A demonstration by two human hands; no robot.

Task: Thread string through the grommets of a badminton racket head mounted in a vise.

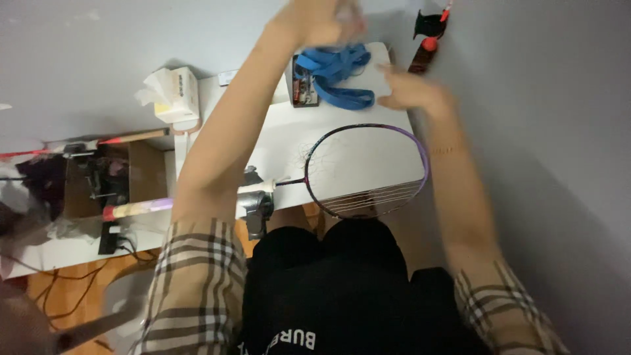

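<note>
Both hands are raised apart beyond the racket [368, 172], the left hand [315, 20] blurred so I cannot tell its grip, the right hand [411, 89] loose just beside the blue strap [335, 75]; the racket, only partly strung, lies on the desk [282, 131] below them

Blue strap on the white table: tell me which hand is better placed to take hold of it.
Left, probably. The left hand is raised directly above the blue strap; the right hand sits just beside its right end.

Our left hand [319, 20] is blurred and cut by the top edge — its grip unreadable; the right hand [411, 89] smears too.
</note>
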